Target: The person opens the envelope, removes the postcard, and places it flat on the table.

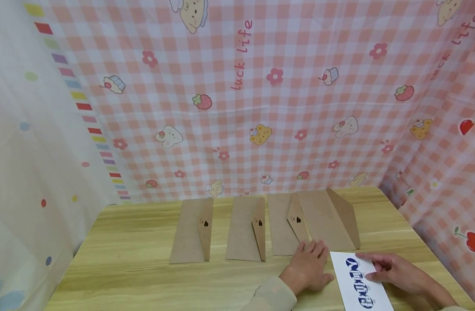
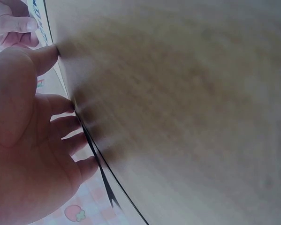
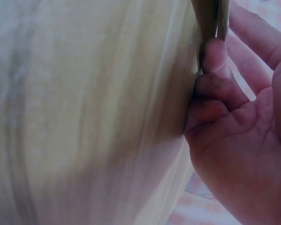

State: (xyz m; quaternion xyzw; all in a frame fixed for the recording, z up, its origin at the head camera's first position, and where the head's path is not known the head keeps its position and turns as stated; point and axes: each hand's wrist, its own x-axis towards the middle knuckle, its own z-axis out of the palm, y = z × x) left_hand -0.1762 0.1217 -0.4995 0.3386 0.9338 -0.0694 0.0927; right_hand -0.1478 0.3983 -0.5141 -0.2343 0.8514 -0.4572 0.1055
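My right hand (image 1: 393,272) pinches a white card (image 1: 358,276) with dark blue printing between its thumb and fingers, at the right front of the table. In the right wrist view, the curled fingers (image 3: 215,91) lie close to the wood. My left hand (image 1: 309,265) rests palm down to the left of the card, its fingertips at the lower edges of two brown paper envelopes. One of these envelopes (image 1: 324,220) has its flap (image 1: 344,216) spread out to the right. The other envelope (image 1: 282,224) has its pointed flap folded over, with a small dark mark on it.
Two more brown envelopes, one in the middle (image 1: 241,229) and one farther left (image 1: 188,229), lie with flaps folded over. The wooden table (image 1: 125,259) ends at a pink checked curtain (image 1: 222,121) behind, with more curtain at both sides.
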